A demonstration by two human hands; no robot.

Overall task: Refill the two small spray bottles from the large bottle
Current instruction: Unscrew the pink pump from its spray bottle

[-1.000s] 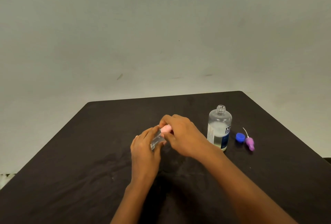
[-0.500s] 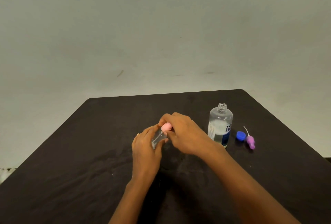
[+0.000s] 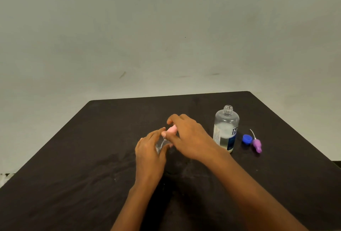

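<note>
My left hand (image 3: 149,149) grips a small clear spray bottle (image 3: 161,143), tilted, near the middle of the black table (image 3: 73,157). My right hand (image 3: 188,138) pinches the pink spray top (image 3: 172,129) at that bottle's neck. The large clear bottle (image 3: 226,129) stands upright and uncapped to the right, partly filled, with a white and blue label. Its blue cap (image 3: 246,139) lies beside it. A purple spray top (image 3: 257,144) with a thin white tube lies just right of the cap. A second small bottle body is not visible.
A plain pale wall (image 3: 166,37) rises behind the table. The table's far edge runs just behind the large bottle, and its right edge slants down past the purple top.
My right hand's fingers have shifted around the pink top, and the small bottle sits a little more tilted in my left hand. The large bottle, cap and purple top have not moved.
</note>
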